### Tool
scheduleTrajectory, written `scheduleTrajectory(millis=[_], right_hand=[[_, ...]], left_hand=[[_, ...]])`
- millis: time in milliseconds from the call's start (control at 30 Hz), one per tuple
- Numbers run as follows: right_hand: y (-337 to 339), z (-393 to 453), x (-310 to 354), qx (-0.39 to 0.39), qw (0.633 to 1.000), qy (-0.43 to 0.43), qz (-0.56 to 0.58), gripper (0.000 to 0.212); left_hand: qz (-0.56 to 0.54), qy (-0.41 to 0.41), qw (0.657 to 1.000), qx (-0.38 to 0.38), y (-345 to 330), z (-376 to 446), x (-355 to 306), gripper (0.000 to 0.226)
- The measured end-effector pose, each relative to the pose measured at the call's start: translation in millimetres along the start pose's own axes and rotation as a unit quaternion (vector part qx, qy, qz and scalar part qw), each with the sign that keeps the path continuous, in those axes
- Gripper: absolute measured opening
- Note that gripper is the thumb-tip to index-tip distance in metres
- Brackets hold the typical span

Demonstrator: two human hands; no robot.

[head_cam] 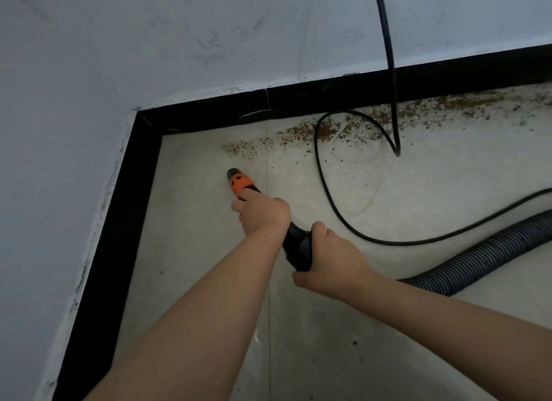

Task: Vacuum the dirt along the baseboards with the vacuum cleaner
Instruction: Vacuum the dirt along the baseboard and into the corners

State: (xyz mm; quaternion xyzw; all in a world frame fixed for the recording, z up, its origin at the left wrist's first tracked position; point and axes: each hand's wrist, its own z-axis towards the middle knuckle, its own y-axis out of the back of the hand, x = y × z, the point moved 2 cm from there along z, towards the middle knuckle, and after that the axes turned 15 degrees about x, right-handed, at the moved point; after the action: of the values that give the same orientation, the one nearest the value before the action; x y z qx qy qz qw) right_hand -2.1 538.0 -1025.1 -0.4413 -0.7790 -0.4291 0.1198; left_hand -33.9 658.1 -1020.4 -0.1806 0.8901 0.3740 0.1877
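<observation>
Both hands are wrapped around the vacuum nozzle (263, 218). The left hand (264, 214) grips it toward the front, just behind the orange collar (240, 184), with one finger lying along the orange part. The right hand (330, 259) grasps the wider black rear section, thumb on top. From behind the right hand the ribbed grey hose (490, 257) runs away across the floor (209, 251) and out of view.

The nozzle's dark tip (232, 172) points toward the black baseboard (209, 111) and sits near the corner where the two baseboard runs meet. Whether the tip touches the floor cannot be told. The dirt (328, 130), a band of brown crumbs, lies along the foot of the far baseboard; its nearest end is just beyond the tip, and it stretches away from the corner, thicker farther along. The stretch of floor between that end and the corner looks clean.

A thin black cord (388, 57) hangs down the pale wall (119, 42) above the baseboard, crosses it, loops over the dirt band and curves back past the hose.
</observation>
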Motion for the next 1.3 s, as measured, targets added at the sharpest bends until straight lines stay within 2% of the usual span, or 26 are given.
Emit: scheduleTrajectory(millis=[200,433,600,933,1167,1300], right_hand=[[1,-5,-2,0.016,1.0,0.008,-0.015,0.05],[8,16,0,0.023,0.999,-0.002,-0.024,0.05],[7,26,0,0.027,0.999,-0.011,-0.022,0.05],[1,52,36,0.09,0.99,0.054,-0.092,0.048],[-9,72,70,0.087,0.994,0.053,-0.039,0.052],[5,74,67,0.099,0.992,0.06,-0.046,0.049]], left_hand=[[-0.052,-0.031,0.998,0.0,-5,-7,9,0.063],[-0.088,-0.003,0.996,0.009,2,10,2,0.069],[-0.098,-0.012,0.995,0.008,1,18,0,0.069],[-0.178,0.054,0.981,-0.059,40,30,35,0.067],[-0.161,0.007,0.986,-0.04,75,47,43,0.07],[-0.226,0.014,0.973,-0.039,73,41,35,0.071]])
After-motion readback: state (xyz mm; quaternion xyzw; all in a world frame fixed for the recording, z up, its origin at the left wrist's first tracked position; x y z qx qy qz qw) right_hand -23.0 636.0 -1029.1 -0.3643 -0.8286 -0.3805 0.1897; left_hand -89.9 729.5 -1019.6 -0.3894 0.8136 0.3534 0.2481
